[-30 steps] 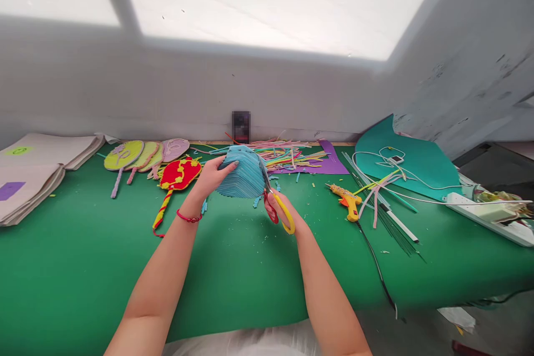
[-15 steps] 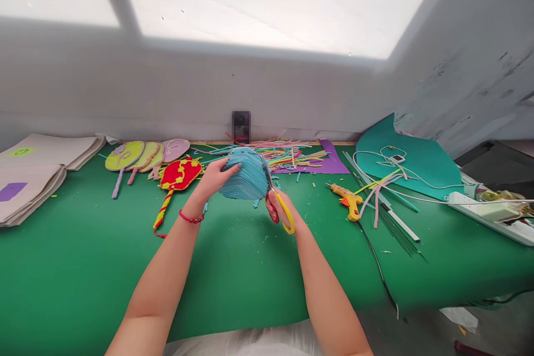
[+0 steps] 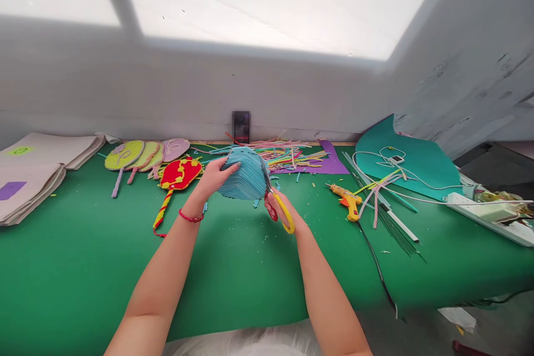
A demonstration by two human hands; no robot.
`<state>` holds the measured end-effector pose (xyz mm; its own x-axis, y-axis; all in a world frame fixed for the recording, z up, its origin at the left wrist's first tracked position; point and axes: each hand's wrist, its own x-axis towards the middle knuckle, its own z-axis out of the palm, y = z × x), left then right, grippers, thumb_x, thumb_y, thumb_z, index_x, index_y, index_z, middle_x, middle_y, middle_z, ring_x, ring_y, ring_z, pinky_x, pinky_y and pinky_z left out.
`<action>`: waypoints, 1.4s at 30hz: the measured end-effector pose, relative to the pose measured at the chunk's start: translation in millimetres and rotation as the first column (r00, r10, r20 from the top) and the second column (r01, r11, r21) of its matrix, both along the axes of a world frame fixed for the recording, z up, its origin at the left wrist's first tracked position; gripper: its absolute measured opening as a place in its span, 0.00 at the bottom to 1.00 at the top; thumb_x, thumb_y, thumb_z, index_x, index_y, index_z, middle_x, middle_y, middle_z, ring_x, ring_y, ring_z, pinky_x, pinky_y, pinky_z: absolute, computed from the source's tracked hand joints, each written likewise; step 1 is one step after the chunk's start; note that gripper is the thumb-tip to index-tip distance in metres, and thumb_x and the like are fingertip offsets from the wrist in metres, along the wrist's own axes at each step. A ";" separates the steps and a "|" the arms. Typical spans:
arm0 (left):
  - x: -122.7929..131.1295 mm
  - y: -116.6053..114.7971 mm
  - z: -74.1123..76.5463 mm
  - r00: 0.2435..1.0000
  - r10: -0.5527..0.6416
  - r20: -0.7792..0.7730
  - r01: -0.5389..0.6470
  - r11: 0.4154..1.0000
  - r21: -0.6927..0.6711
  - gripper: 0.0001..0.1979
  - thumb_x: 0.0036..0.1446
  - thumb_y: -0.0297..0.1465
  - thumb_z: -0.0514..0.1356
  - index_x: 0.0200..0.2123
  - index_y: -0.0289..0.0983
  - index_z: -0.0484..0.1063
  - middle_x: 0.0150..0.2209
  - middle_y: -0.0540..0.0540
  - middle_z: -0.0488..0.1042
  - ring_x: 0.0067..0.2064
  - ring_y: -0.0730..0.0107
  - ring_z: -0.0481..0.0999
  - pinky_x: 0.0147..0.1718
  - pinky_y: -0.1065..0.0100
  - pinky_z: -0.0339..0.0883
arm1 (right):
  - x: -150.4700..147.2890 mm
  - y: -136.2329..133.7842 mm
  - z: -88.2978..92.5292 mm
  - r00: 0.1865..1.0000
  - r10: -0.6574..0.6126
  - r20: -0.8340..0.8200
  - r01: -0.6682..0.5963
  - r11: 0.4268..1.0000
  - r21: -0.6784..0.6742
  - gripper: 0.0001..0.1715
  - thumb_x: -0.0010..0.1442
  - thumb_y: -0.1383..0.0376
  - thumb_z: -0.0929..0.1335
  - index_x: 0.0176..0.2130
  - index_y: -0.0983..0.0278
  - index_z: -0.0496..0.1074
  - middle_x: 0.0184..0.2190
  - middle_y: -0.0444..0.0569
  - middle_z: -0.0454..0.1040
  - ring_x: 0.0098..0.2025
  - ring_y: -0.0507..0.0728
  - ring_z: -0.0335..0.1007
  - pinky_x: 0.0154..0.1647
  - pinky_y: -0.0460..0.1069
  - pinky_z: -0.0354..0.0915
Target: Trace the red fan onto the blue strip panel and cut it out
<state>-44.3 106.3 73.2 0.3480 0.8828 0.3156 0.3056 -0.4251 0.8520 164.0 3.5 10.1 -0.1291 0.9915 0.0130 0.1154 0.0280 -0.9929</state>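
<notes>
My left hand (image 3: 217,174) grips the left edge of a blue, ribbed, roundish fan panel (image 3: 244,178), thumb on top, and holds it above the table. A pair of scissors (image 3: 287,216) with red and yellow handles is in my right hand (image 3: 280,203). Its blades lie along the panel's right edge. Small blue offcuts (image 3: 256,204) show just below the panel. Left of my left hand lies a red fan (image 3: 181,173) with yellow trim and a twisted red-and-yellow handle.
Several pastel fans (image 3: 125,154) and paper stacks (image 3: 31,183) lie to the left. Pipe cleaners (image 3: 292,156) sit behind the panel. A yellow glue gun (image 3: 352,206), wires (image 3: 400,233), a teal sheet (image 3: 417,169) and a white power strip (image 3: 492,219) are on the right.
The scissors have shifted very slightly, their blades showing more openly along the panel's right edge. Otherwise both hands and the panel stay nearly in place.
</notes>
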 end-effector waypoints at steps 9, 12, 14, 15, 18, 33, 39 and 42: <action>1.5 0.8 -2.2 0.999 -0.043 0.002 0.043 0.999 -0.012 0.29 0.52 0.53 0.59 0.44 0.35 0.77 0.45 0.42 0.79 0.46 0.53 0.75 0.47 0.58 0.69 | -3.2 -2.3 6.1 0.999 -0.037 -0.022 0.036 0.998 -0.045 0.31 0.54 0.36 0.61 0.30 0.59 0.54 0.18 0.35 0.56 0.16 0.46 0.49 0.16 0.43 0.54; 2.4 -0.2 -2.0 0.999 -0.036 -0.012 0.036 0.999 -0.003 0.29 0.52 0.52 0.58 0.45 0.35 0.77 0.45 0.43 0.79 0.47 0.53 0.75 0.47 0.58 0.68 | -4.4 -4.5 10.5 0.997 -0.068 -0.024 0.067 0.997 -0.043 0.31 0.54 0.36 0.61 0.29 0.59 0.54 0.17 0.35 0.55 0.15 0.46 0.49 0.14 0.43 0.53; 3.3 -1.1 -1.6 0.999 -0.025 -0.020 0.025 1.000 0.001 0.29 0.53 0.53 0.58 0.44 0.35 0.77 0.45 0.43 0.79 0.47 0.53 0.75 0.46 0.59 0.68 | -4.7 -5.2 12.0 0.997 -0.079 -0.024 0.078 0.996 -0.036 0.31 0.55 0.36 0.61 0.29 0.59 0.53 0.16 0.35 0.55 0.15 0.46 0.49 0.14 0.43 0.52; 3.7 -1.5 -1.4 0.999 -0.021 -0.024 0.021 1.000 0.002 0.29 0.52 0.53 0.58 0.44 0.35 0.77 0.45 0.43 0.79 0.46 0.53 0.75 0.46 0.59 0.68 | -4.7 -5.3 12.1 0.996 -0.082 -0.026 0.081 0.996 -0.033 0.31 0.55 0.36 0.61 0.28 0.59 0.53 0.16 0.35 0.55 0.14 0.46 0.49 0.13 0.43 0.52; 4.8 -2.6 -0.8 0.999 -0.018 -0.034 0.018 1.000 0.003 0.29 0.53 0.53 0.57 0.44 0.34 0.77 0.44 0.43 0.79 0.46 0.53 0.75 0.46 0.60 0.68 | -4.5 -5.0 10.9 0.995 -0.089 -0.033 0.088 0.996 -0.034 0.31 0.55 0.36 0.61 0.28 0.59 0.53 0.16 0.35 0.55 0.14 0.46 0.48 0.13 0.43 0.53; 7.9 -4.5 -0.4 0.999 -0.005 -0.042 0.005 1.000 0.005 0.28 0.52 0.53 0.57 0.40 0.35 0.77 0.40 0.43 0.79 0.42 0.55 0.76 0.42 0.61 0.68 | -7.4 0.1 4.1 0.975 -0.220 0.026 0.221 0.975 -0.034 0.30 0.52 0.38 0.65 0.27 0.59 0.56 0.13 0.34 0.56 0.10 0.45 0.46 0.08 0.43 0.49; 7.3 -3.6 -0.8 1.000 -0.021 0.016 0.021 0.999 -0.039 0.29 0.51 0.53 0.58 0.42 0.34 0.77 0.44 0.43 0.79 0.44 0.55 0.75 0.43 0.61 0.68 | -4.9 -0.8 1.7 0.989 -0.145 0.013 0.145 0.989 -0.013 0.29 0.55 0.37 0.62 0.29 0.59 0.56 0.15 0.34 0.57 0.12 0.46 0.49 0.10 0.43 0.53; 7.5 -3.0 -2.2 0.999 -0.032 0.035 0.035 0.995 -0.089 0.29 0.50 0.54 0.59 0.42 0.34 0.77 0.43 0.42 0.79 0.43 0.55 0.76 0.42 0.61 0.69 | -3.8 -1.2 1.3 0.993 -0.112 -0.029 0.113 0.994 0.011 0.30 0.54 0.36 0.61 0.30 0.59 0.55 0.16 0.34 0.56 0.14 0.47 0.50 0.13 0.43 0.55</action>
